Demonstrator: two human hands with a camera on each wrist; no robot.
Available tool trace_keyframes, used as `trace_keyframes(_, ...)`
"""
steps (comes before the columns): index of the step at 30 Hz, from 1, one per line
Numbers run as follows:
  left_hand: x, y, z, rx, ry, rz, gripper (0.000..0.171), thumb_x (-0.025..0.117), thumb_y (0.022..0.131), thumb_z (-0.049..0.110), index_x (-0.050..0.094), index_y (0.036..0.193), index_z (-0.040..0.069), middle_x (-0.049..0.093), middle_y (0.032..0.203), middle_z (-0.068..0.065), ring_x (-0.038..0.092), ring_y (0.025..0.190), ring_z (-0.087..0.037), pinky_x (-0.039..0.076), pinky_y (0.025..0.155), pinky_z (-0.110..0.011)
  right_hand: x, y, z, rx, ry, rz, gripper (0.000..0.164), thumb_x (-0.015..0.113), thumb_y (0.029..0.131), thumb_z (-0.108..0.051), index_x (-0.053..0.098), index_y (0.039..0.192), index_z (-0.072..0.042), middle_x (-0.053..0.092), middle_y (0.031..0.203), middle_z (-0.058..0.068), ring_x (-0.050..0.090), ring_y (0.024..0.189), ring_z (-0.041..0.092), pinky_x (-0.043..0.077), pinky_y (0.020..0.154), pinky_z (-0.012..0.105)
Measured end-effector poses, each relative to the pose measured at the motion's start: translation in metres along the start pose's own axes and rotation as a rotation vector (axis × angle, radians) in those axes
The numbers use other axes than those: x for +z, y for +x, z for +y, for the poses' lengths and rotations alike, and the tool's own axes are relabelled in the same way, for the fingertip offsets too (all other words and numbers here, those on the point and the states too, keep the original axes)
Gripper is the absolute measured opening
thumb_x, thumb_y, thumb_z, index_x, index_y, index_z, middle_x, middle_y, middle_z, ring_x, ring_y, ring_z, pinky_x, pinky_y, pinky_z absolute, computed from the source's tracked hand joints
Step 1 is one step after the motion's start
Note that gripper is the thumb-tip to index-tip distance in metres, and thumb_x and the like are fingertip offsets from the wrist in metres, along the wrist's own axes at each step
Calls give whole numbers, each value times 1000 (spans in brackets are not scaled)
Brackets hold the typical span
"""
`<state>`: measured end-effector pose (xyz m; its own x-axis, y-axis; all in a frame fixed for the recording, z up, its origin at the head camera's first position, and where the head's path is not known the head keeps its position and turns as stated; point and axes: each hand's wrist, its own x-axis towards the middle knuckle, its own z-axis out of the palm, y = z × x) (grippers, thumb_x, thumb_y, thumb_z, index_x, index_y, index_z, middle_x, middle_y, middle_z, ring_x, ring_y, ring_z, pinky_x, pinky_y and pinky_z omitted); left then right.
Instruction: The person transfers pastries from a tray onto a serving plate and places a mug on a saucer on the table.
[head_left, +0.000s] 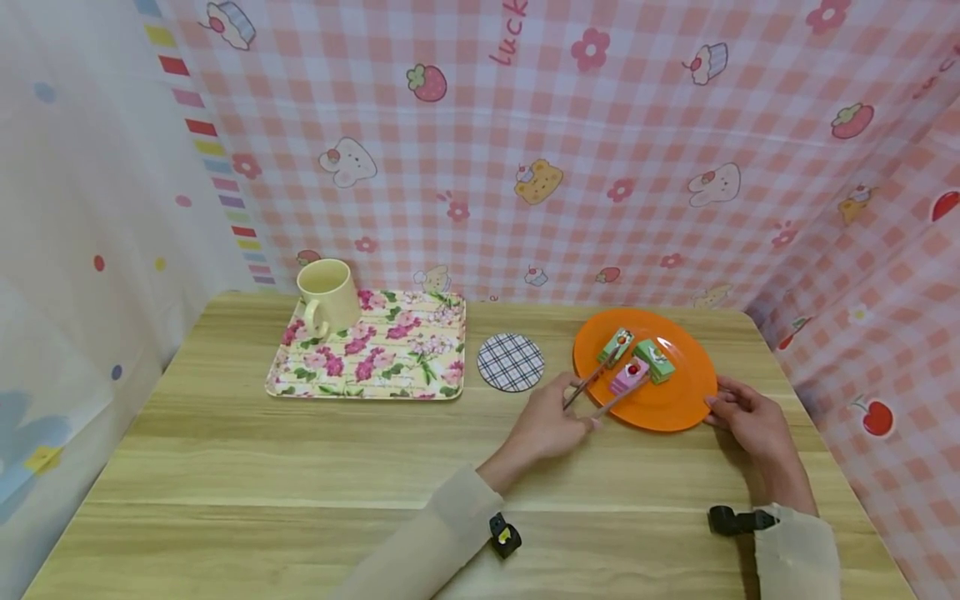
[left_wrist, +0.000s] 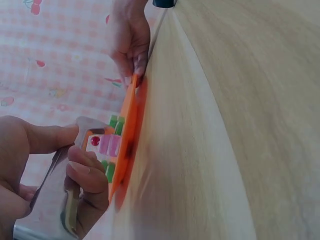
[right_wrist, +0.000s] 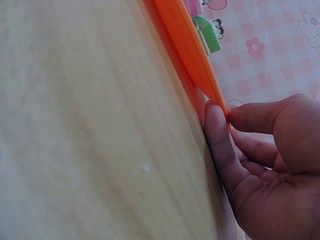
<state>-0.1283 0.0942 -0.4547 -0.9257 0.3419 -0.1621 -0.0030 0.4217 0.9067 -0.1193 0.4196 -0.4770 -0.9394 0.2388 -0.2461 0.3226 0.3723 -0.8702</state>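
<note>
My left hand (head_left: 551, 421) grips metal tongs (left_wrist: 75, 175) by their arms. The tong tips reach over an orange plate (head_left: 675, 410), one on each side of a pink toy cake slice (head_left: 628, 379) with a red berry on top. Whether they touch it, I cannot tell. Two green toy cake slices, a left one (head_left: 615, 346) and a right one (head_left: 657, 363), sit beside it on the plate. With thumb above and fingers below, my right hand (head_left: 753, 421) pinches the plate's right rim, as the right wrist view shows.
Left of the plate lies a round checked coaster (head_left: 511, 362). Farther left is a floral tray (head_left: 382, 393) with a cream mug (head_left: 333, 292) at its back left corner. A pink checked cloth (head_left: 480, 167) hangs behind the wooden table (head_left: 300, 475).
</note>
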Motion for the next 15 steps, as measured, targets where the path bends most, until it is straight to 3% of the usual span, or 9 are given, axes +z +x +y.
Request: trace_keyframes(15, -21, -14, -27, 93, -73, 6, 63, 86, 81, 23, 58, 138, 17, 54, 72, 1, 48, 59, -11, 39, 55, -23, 0, -1, 1, -3, 1, -3, 60, 55, 107, -21, 33, 157, 3, 59, 103, -11, 67, 84, -2, 60, 80, 19)
